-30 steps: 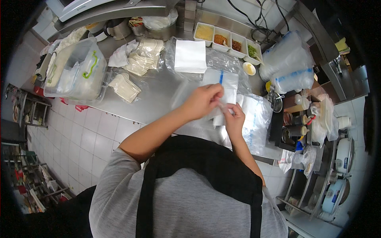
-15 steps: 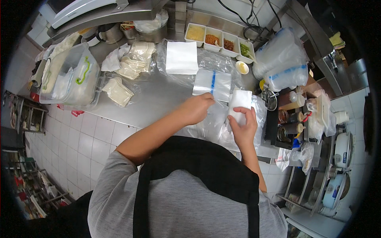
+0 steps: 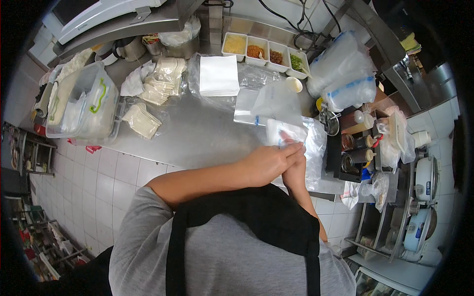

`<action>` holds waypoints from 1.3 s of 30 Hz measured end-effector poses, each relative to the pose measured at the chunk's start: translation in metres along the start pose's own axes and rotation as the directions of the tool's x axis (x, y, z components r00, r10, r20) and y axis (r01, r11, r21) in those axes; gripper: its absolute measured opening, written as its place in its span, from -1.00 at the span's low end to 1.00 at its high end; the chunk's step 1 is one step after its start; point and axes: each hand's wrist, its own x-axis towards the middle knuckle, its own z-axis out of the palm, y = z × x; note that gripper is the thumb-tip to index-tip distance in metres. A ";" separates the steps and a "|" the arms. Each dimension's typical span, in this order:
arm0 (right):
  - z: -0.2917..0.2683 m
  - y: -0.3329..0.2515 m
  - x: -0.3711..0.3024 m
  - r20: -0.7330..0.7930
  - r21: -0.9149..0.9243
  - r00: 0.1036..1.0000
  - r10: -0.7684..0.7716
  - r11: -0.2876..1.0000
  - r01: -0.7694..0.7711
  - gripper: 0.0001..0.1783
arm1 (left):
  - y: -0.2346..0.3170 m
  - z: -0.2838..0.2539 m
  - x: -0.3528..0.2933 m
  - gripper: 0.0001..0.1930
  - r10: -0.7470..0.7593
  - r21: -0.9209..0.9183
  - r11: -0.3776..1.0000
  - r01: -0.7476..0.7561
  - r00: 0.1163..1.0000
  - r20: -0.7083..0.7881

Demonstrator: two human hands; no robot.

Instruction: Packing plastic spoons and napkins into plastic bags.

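My left hand [image 3: 274, 163] crosses over to the right, its fingers pinched together at the edge of a clear plastic bag [image 3: 276, 101]. Below and beside it, my right hand [image 3: 295, 172] grips a folded white paper [image 3: 282, 129]; reddish fingers show through the clear film. Part of the right hand is hidden behind the left. Just beyond, the plastic is lifted and spread over a stack of clear bags with a blue strip [image 3: 242, 111]. A pile of white square papers [image 3: 218, 74] lies farther back on crumpled clear film.
White tubs of toppings [image 3: 256, 51] line the back of the steel table [image 3: 197, 130]. Rolled clear bags [image 3: 340, 69] and a black rack of bottles [image 3: 340, 170] stand right. Wrapped wooden cutlery [image 3: 142, 121] and a clear plastic bin [image 3: 81, 106] sit left.
My left hand has moved right and nearer, over my right hand, drawing the clear plastic with it. The folded white paper has shifted left, with film now over it.
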 end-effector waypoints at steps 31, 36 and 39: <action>0.056 0.006 0.048 0.012 0.155 0.944 -0.329 0.933 0.324 -0.49 | -0.011 0.011 -0.022 -0.53 0.277 -0.417 0.880 -0.229 0.959 0.058; 0.056 0.018 0.040 0.235 -0.004 0.923 -0.304 0.950 0.314 -0.70 | -0.139 -0.049 -0.054 -0.38 -0.142 -0.551 0.834 -0.012 0.961 -0.236; 0.073 0.044 0.044 0.379 -0.111 0.833 -0.404 0.873 0.474 -0.71 | -0.209 -0.011 -0.078 -0.44 -0.417 -0.680 0.623 0.387 0.899 0.130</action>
